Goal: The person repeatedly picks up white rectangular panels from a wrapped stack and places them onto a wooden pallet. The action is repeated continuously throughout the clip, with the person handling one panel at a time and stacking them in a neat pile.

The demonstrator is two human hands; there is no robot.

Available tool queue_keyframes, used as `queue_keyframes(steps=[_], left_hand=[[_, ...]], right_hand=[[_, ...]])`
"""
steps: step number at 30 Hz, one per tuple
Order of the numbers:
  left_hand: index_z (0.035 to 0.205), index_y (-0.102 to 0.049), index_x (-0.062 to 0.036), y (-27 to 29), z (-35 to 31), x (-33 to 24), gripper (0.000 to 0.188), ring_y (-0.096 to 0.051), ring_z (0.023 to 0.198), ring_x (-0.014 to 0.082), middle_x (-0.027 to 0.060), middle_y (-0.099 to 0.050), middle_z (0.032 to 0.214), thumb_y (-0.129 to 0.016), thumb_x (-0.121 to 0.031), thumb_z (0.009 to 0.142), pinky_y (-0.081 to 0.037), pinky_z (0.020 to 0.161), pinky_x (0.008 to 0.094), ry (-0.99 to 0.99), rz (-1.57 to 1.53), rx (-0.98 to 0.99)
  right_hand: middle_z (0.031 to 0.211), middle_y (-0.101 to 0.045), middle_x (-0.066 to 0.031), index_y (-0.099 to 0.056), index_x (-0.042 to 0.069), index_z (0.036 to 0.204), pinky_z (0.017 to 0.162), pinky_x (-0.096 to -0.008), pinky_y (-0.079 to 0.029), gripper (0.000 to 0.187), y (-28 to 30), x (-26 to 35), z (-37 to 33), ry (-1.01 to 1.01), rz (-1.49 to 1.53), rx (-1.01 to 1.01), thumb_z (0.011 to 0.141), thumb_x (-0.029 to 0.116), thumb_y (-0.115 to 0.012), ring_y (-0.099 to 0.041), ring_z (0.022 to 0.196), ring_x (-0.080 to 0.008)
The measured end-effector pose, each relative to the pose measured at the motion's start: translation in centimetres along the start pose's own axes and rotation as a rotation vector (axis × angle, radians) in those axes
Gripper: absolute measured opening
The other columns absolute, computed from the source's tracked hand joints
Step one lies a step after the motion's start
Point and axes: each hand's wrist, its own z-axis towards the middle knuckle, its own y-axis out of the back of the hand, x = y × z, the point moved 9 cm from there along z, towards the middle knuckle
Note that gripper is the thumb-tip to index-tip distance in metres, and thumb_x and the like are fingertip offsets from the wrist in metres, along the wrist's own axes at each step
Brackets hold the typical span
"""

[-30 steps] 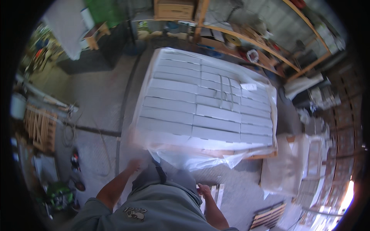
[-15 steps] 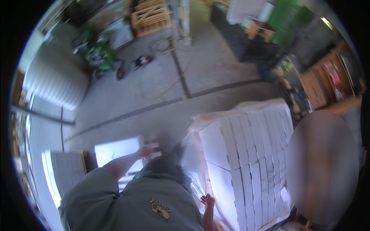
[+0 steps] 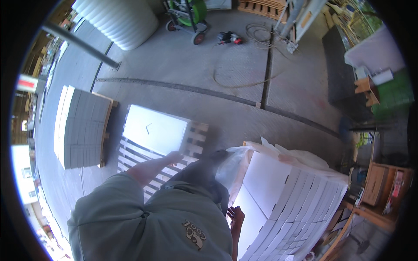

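My left hand (image 3: 175, 157) reaches out beside the near edge of a flat white carton (image 3: 154, 130) on a slatted wooden pallet (image 3: 197, 138). Its fingers are loosely bent, with nothing visible in them; whether it touches the carton is unclear. My right hand (image 3: 236, 214) hangs low on the right with fingers apart and slightly curled, holding nothing. It is next to a tall stack of flat white cartons (image 3: 285, 187), partly draped with clear plastic film (image 3: 233, 165).
Another stack of cartons (image 3: 82, 128) stands on a pallet at the left. Further off are a large ribbed white roll (image 3: 119, 21), a green wheeled reel (image 3: 189, 13), a looped hose (image 3: 257, 37) and a metal post (image 3: 82, 45). A wooden shelf unit (image 3: 376, 187) stands at the right.
The view has swung left, bringing the pallet with its single carton and the left stack further into sight. My left arm stays stretched out, and my right hand stays low beside the tall stack.
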Motion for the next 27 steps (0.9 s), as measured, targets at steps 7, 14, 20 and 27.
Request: queue_keyframes(steps=[7, 14, 20, 27], left_hand=[[0.089, -0.064, -0.0018, -1.8, -0.8, 7.9, 0.046, -0.067, 0.06, 0.0213, 0.0097, -0.067, 0.073, -0.05, -0.045, 0.091, -0.054, 0.049, 0.0331, -0.017, -0.109, -0.068], [0.087, -0.067, 0.0032, -11.2, -9.9, 19.8, 0.047, -0.069, 0.067, 0.026, 0.0148, -0.069, 0.079, -0.047, -0.04, 0.088, -0.055, 0.056, 0.0401, 0.179, -0.445, -0.163], [0.09, -0.065, 0.0042, -21.1, -17.1, 29.2, 0.048, -0.069, 0.071, 0.0266, 0.014, -0.068, 0.086, -0.049, -0.041, 0.09, -0.056, 0.058, 0.0392, 0.368, -0.594, -0.172], [0.09, -0.064, 0.004, -25.6, -22.3, 34.6, 0.049, -0.069, 0.069, 0.025, 0.0145, -0.065, 0.084, -0.05, -0.043, 0.091, -0.056, 0.057, 0.0384, 0.467, -0.73, -0.211]], right_hand=[[0.099, -0.065, -0.0187, -0.055, 0.0, 0.11, 0.067, -0.0413, -0.054, 0.033, -2.5, 3.2, 2.9, -0.005, -0.256, 0.106, 0.092, 0.028, -0.057, -0.067, 0.082, -0.0328], [0.11, -0.061, -0.025, -0.046, -0.01, 0.114, 0.075, -0.0438, -0.056, 0.048, -2.6, 6.0, 4.9, 0.108, -0.507, 0.245, 0.091, 0.032, -0.052, -0.065, 0.095, -0.0363], [0.112, -0.059, -0.0276, -0.047, -0.009, 0.112, 0.076, -0.0477, -0.055, 0.042, 0.4, 2.0, 4.6, 0.029, -0.691, 0.253, 0.092, 0.028, -0.05, -0.064, 0.096, -0.0393], [0.112, -0.058, -0.0293, -0.042, -0.015, 0.115, 0.069, -0.0471, -0.057, 0.05, 3.8, -4.1, 12.3, -0.078, -0.775, 0.383, 0.09, 0.028, -0.048, -0.065, 0.09, -0.0397]])
